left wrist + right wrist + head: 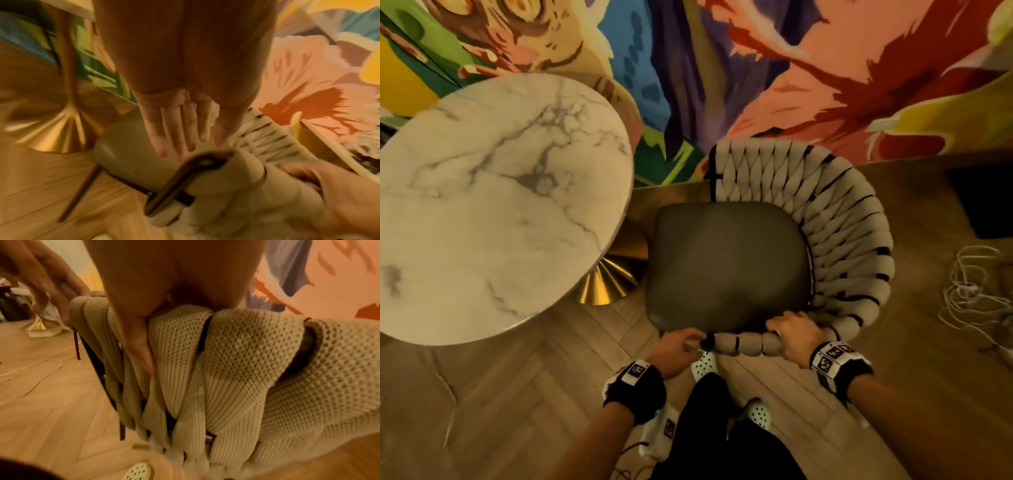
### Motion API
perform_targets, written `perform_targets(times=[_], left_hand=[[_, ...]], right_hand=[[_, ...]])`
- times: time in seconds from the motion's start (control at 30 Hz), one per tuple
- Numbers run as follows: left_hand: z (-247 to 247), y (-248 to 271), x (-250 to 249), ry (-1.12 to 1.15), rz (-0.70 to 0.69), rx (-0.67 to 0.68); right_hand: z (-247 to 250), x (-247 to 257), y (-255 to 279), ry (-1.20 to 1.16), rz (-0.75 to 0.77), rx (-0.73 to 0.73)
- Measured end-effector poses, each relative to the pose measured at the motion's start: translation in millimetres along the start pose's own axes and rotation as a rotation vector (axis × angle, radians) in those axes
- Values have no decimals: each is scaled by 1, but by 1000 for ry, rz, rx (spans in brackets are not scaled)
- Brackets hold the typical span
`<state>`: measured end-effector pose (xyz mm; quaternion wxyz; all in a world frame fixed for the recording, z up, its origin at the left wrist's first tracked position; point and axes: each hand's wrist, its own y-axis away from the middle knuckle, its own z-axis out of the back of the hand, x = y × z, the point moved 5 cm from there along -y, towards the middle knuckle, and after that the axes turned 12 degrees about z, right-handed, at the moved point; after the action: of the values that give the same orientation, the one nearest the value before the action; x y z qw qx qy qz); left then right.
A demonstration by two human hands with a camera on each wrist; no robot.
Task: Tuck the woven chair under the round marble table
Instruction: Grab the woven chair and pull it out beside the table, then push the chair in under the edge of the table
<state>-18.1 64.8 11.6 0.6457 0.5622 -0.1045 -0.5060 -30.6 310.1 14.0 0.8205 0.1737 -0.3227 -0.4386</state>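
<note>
The round marble table [482, 205] stands on a gold cone base [606, 284] at the left. Right beside it is the woven chair [842, 240], its dark seat cushion [726, 260] facing the table and just touching the base's edge in the picture. My right hand [791, 334] grips the near woven rail, the thumb [139, 340] pressed against the beige weave [236, 369]. My left hand [678, 346] is at the rail's dark metal end [197, 164], with its fingers [174, 138] held straight just above it. Whether they touch the frame is unclear.
A painted mural wall [791, 68] rises close behind the chair and table. Loose white cables [972, 294] lie on the herringbone wood floor at the right, near a dark opening [983, 202]. My feet in white perforated clogs [703, 366] stand right behind the chair.
</note>
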Motion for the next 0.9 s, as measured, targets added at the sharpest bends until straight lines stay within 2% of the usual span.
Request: perform_targets(times=[0.17,0.37,0.43,0.5,0.57,0.6,0.67,0.7,0.73,0.77,0.83,0.9], left_hand=[[-2,35,58,194,215,-40],[-3,73,125,377,426,-129],[-8,80,133,406,462,-134],[-18,81,142,419,466,-104],[-25,80,149,432,481,-76],[-27,80,153,444,493,-61],[-32,80,162,481,518,-46],[-35,81,168,504,537,-46],[-36,82,171,536,550,-40],[-39,83,176,548,579,-24],[-40,86,184,535,621,-10],[-36,90,196,537,650,9]], right_hand=[[-83,12,19,26,-44,91],[-147,27,47,-135,-125,119],[-146,27,65,-321,-146,-36],[-136,19,100,-577,-246,-313],[-141,-4,142,-828,-467,-556],[-144,-16,164,-906,-612,-630],[-164,-36,185,-1165,-883,-669],[-172,-39,180,-1453,-949,-705],[-177,-43,164,-1749,-950,-725],[-174,-45,151,-1935,-941,-738],[-159,-47,128,-2012,-945,-725],[-150,-47,110,-1974,-960,-722]])
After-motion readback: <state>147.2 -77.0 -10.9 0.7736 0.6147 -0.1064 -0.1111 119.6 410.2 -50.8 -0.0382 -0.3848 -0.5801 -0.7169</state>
